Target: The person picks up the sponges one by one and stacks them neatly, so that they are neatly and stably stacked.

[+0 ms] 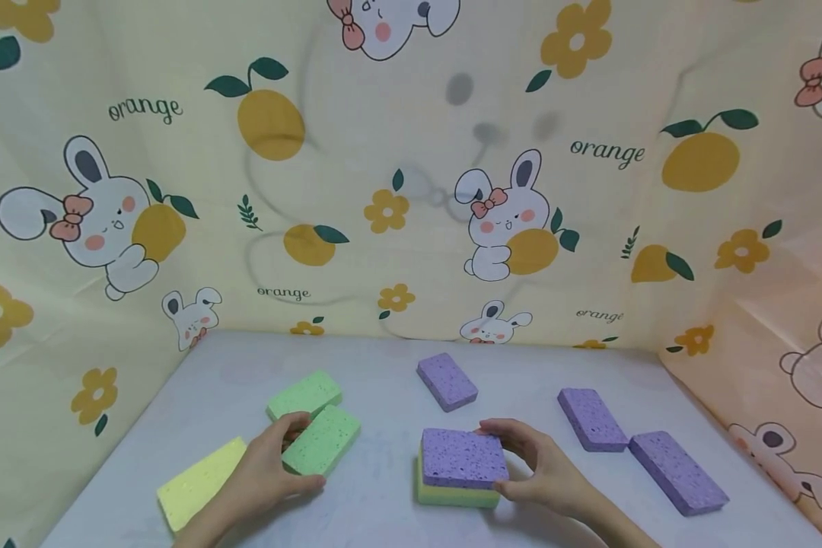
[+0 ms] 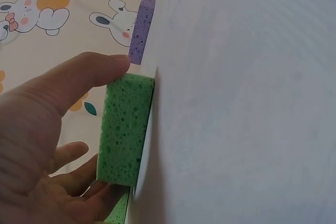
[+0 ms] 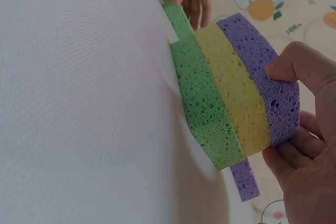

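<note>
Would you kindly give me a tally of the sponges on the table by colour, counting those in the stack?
Purple sponges: 4, one on top of the stack
Yellow sponges: 2, one in the stack's middle
Green sponges: 3, one at the stack's bottom
Total: 9

A booth (image 1: 41, 396) — cloth (image 1: 397, 114) (rabbit-printed) walling a pale table (image 1: 383, 506).

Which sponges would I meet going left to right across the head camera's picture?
Yellow sponge → green sponge in the left hand → purple-topped stack in the right hand → purple sponge → rightmost purple sponge. The far green sponge and far purple sponge overlap others sideways, so I skip them.
</note>
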The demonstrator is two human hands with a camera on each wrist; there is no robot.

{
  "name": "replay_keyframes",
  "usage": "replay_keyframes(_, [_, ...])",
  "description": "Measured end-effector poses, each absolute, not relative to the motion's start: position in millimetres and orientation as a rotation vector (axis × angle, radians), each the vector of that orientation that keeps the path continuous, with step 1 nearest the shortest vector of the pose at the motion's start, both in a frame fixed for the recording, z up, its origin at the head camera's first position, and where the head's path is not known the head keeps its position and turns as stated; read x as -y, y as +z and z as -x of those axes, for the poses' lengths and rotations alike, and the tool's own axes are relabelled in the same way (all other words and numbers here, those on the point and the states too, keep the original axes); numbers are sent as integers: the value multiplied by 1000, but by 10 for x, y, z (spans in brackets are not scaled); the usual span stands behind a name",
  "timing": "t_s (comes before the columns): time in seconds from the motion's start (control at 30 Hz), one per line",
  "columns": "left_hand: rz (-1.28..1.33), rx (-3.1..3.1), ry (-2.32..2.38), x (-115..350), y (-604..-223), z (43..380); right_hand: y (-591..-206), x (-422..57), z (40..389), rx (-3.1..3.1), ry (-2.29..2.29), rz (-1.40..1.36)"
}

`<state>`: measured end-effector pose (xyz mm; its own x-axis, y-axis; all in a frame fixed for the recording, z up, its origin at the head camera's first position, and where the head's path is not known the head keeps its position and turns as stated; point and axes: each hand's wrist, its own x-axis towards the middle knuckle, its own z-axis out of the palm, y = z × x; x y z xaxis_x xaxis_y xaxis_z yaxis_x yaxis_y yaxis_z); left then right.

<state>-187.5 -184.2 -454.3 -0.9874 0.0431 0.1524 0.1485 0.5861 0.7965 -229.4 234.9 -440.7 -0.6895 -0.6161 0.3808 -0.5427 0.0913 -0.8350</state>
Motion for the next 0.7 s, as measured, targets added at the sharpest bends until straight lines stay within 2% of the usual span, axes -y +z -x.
replay_keyframes(0.7, [182, 2725, -1341, 1848, -4533, 1861, -4403, -2344, 2300, -2258, -1686, 1151])
